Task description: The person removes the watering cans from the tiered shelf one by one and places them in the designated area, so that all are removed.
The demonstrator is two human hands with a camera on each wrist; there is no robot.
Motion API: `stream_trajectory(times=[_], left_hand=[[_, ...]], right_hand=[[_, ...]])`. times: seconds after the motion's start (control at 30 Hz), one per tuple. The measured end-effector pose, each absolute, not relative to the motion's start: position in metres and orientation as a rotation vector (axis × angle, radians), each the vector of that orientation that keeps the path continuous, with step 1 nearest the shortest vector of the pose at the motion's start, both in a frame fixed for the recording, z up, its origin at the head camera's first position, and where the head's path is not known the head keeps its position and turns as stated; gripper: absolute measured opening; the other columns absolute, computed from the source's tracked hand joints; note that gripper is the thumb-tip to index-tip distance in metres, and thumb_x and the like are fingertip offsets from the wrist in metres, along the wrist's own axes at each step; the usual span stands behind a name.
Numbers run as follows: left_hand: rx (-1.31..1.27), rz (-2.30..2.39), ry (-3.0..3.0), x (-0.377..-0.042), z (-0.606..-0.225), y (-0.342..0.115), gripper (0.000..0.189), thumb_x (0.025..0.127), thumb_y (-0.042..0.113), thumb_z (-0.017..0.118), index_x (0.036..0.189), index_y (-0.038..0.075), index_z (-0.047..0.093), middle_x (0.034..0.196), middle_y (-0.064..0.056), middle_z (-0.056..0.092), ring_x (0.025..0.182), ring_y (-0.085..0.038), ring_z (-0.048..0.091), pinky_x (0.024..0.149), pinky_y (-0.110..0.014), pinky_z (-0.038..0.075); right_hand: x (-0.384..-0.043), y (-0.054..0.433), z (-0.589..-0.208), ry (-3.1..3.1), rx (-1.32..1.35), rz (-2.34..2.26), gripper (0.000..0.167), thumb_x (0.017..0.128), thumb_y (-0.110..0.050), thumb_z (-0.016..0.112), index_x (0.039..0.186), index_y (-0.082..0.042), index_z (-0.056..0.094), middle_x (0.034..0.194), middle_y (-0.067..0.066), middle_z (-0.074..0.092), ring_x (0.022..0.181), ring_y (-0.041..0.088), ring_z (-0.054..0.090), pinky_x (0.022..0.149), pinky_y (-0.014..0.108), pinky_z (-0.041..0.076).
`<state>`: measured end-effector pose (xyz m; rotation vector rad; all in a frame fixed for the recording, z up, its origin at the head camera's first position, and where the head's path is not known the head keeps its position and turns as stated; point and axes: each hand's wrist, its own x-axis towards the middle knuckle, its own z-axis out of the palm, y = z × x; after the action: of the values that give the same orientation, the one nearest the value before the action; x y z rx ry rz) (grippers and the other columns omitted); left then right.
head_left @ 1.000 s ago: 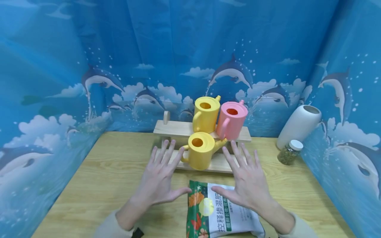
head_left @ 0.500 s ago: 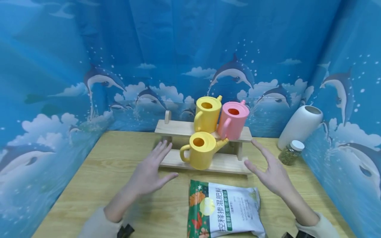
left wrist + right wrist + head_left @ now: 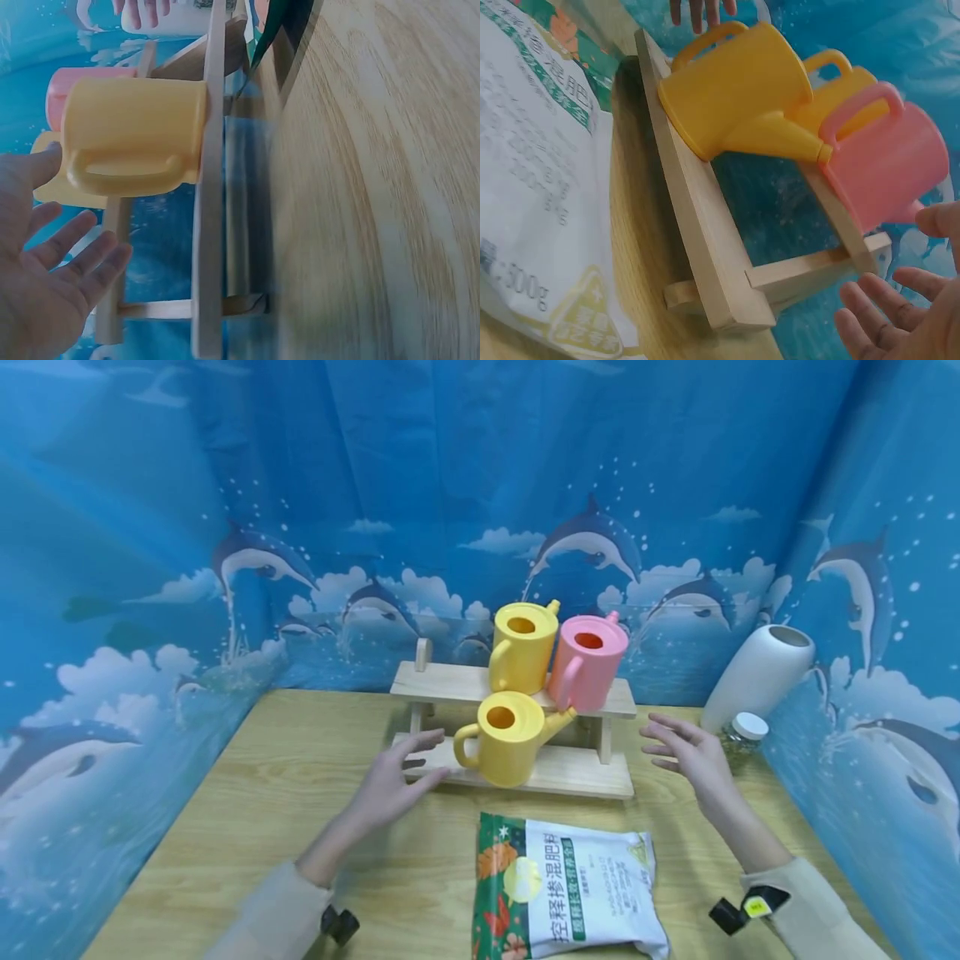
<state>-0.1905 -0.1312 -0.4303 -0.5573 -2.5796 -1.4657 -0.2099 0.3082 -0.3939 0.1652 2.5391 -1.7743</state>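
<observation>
A yellow watering can (image 3: pixel 504 756) stands on the lower board of a small two-tier wooden shelf (image 3: pixel 442 683). Another yellow watering can (image 3: pixel 517 660) and a pink watering can (image 3: pixel 592 668) are side by side on the upper board. My left hand (image 3: pixel 392 785) hovers at the shelf's left end, fingers loosely spread, nearest the lower can's handle. Off the shelf's right end is my right hand (image 3: pixel 696 760), fingers relaxed and apart from the wood, partly covering a jar (image 3: pixel 744 735) in the head view. Neither hand holds anything.
A printed bag of fertilizer (image 3: pixel 600 885) lies flat on the wooden table (image 3: pixel 300 760) in front of the shelf. The jar has a white lid, and a white vase (image 3: pixel 753 685) leans behind it. Dolphin-printed blue curtains (image 3: pixel 420 527) enclose the back and sides.
Both hands were spread flat, palms down, before the shelf. They have moved apart to its two ends and turned, with fingers more relaxed. The cans, shelf and bag have stayed put.
</observation>
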Motion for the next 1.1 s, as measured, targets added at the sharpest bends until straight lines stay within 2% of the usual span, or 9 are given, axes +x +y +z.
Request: stream_trajectory(times=[0.13, 0.33, 0.5, 0.63, 0.9, 1.1], left_hand=[[-0.484, -1.601, -2.549, -0.204, -0.438, -0.125, 0.051, 0.097, 0.022, 0.077, 0.143, 0.009, 0.060, 0.140, -0.016, 0.067, 0.129, -0.039, 0.065, 0.102, -0.048, 0.063], [-0.482, -1.663, -2.484, -0.218, -0.448, -0.116, 0.041, 0.098, 0.015, 0.076, 0.135, 0.004, 0.064, 0.132, -0.018, 0.070, 0.117, -0.040, 0.070, 0.093, -0.035, 0.066], [-0.491, -1.671, -2.480, -0.224, -0.450, -0.112, 0.033, 0.098, 0.016, 0.076, 0.128, 0.006, 0.068, 0.123, -0.016, 0.073, 0.109, -0.035, 0.072, 0.087, -0.031, 0.067], [-0.482, -1.666, -2.495, -0.228, -0.448, -0.108, 0.029, 0.098, 0.018, 0.075, 0.124, 0.007, 0.070, 0.119, -0.016, 0.074, 0.105, -0.030, 0.073, 0.083, -0.030, 0.066], [-0.487, -1.672, -2.548, -0.231, -0.441, -0.105, 0.025, 0.098, 0.018, 0.076, 0.119, 0.007, 0.070, 0.115, -0.013, 0.074, 0.105, -0.028, 0.072, 0.079, -0.027, 0.065], [-0.557, -1.763, -2.535, -0.228, -0.441, -0.110, 0.019, 0.098, 0.010, 0.075, 0.114, 0.002, 0.068, 0.108, -0.018, 0.072, 0.098, -0.026, 0.071, 0.073, -0.027, 0.068]], right_hand=[[-0.229, 0.313, -0.401, 2.429, 0.211, -1.822, 0.077, 0.107, -0.053, 0.056, 0.165, -0.008, 0.033, 0.103, -0.029, 0.070, 0.095, -0.006, 0.072, 0.087, 0.018, 0.063], [-0.248, 0.314, -0.406, 2.285, 0.231, -1.886, 0.072, 0.110, -0.044, 0.053, 0.165, -0.005, 0.030, 0.100, -0.025, 0.070, 0.094, -0.001, 0.073, 0.087, 0.019, 0.063], [-0.257, 0.312, -0.406, 2.269, 0.252, -1.886, 0.070, 0.110, -0.041, 0.055, 0.164, -0.003, 0.032, 0.098, -0.023, 0.071, 0.091, -0.002, 0.072, 0.086, 0.019, 0.063], [-0.260, 0.311, -0.405, 2.251, 0.267, -1.903, 0.071, 0.108, -0.040, 0.059, 0.162, -0.002, 0.034, 0.094, -0.022, 0.072, 0.088, -0.002, 0.072, 0.085, 0.020, 0.063], [-0.261, 0.311, -0.404, 2.242, 0.268, -1.914, 0.069, 0.108, -0.038, 0.060, 0.162, -0.001, 0.036, 0.095, -0.021, 0.074, 0.087, -0.001, 0.072, 0.087, 0.021, 0.064], [-0.260, 0.311, -0.404, 2.230, 0.257, -1.933, 0.067, 0.108, -0.037, 0.060, 0.160, 0.000, 0.037, 0.096, -0.020, 0.074, 0.087, -0.001, 0.072, 0.087, 0.021, 0.064]])
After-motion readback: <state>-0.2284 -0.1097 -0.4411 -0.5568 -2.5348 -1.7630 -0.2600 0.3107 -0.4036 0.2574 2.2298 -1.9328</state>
